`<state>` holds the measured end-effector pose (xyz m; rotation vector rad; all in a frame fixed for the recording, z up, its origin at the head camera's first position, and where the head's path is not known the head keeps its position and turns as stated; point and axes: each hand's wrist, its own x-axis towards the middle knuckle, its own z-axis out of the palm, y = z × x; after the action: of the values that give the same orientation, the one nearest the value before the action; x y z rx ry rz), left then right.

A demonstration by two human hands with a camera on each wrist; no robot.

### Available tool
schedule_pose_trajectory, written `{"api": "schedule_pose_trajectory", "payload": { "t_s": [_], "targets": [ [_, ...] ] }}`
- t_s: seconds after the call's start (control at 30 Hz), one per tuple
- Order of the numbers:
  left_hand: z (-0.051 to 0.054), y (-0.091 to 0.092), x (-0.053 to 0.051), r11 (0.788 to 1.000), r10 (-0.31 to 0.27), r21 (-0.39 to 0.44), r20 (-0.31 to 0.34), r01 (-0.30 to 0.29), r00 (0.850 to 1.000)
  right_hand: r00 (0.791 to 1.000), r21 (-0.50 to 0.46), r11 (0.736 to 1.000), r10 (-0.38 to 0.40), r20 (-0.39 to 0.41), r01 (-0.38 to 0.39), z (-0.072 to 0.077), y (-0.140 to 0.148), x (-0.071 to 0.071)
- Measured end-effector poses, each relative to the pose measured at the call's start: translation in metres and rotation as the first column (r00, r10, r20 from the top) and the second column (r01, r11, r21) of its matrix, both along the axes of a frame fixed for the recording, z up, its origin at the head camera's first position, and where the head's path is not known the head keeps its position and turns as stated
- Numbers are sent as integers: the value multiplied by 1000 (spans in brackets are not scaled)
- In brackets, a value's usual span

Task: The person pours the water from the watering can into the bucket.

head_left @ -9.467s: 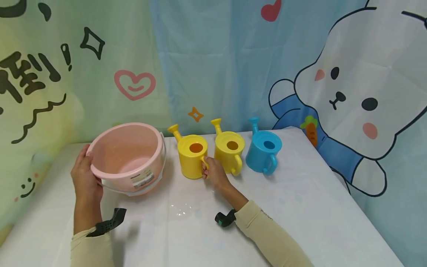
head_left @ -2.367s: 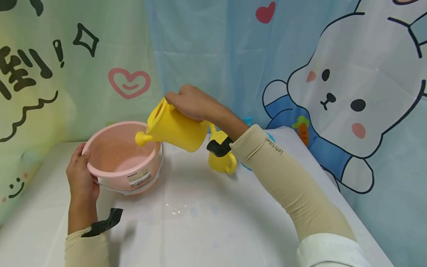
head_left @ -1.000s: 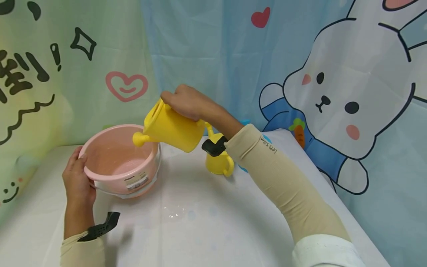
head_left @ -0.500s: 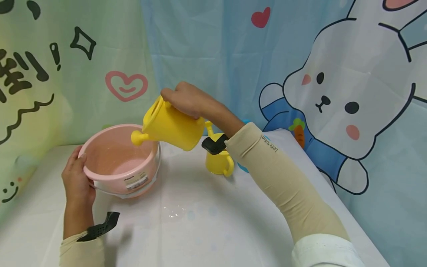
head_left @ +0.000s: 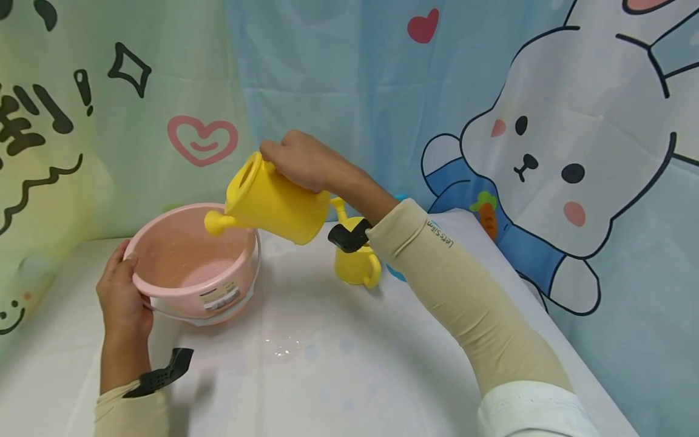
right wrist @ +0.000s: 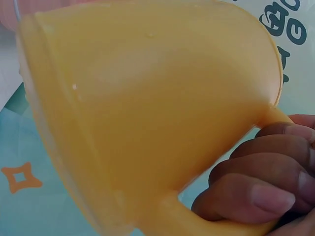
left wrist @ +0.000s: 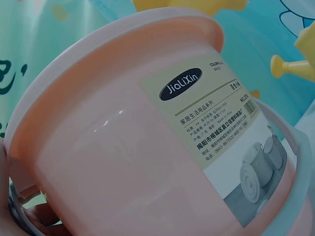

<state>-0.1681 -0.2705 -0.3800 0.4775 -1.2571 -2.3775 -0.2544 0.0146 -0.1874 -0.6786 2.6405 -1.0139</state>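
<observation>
A pink bucket [head_left: 188, 291] with a white handle stands on the left of the white-covered table. My left hand [head_left: 121, 300] grips its left side at the rim. In the left wrist view the bucket's wall [left wrist: 113, 157] and printed label fill most of the picture. My right hand [head_left: 303, 161] holds a yellow watering can [head_left: 281, 203] in the air, tipped with its spout down and leftward over the bucket's right part. Curled fingers wrap the watering can's handle in the right wrist view. No stream from the spout can be made out.
A second yellow watering can [head_left: 354, 267] stands upright behind the right forearm. Beside it a blue watering can [head_left: 395, 273] is mostly hidden by the sleeve. Clear drops [head_left: 284, 347] lie on the tablecloth [head_left: 306, 400]. A printed curtain [head_left: 327, 91] hangs behind.
From standing on the table, the left yellow watering can has been lifted by my right hand and tipped over the bucket. Lately it has shifted slightly left. My left hand keeps its grip.
</observation>
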Motion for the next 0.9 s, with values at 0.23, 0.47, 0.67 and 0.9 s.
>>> {"api": "schedule_pose_trajectory", "payload": {
  "t_s": [0.23,0.47,0.67,0.9],
  "targets": [
    [-1,1,-1,1000,6,2,-16,-6,1000,1000,-55,998,5,-1,-5,4,2,1],
    [-1,0,-1,1000,-2,-1,-17,2,1000,1000,-32,999,15,-9,-15,8,1,3],
    [0,0,-1,1000,0,-7,-13,0,1000,1000,-11,1000,3,-2,-3,9,1,3],
    [-1,2,-1,1000,6,-15,5,-6,1000,1000,19,1000,20,4,-20,9,1,3]
  ]
}}
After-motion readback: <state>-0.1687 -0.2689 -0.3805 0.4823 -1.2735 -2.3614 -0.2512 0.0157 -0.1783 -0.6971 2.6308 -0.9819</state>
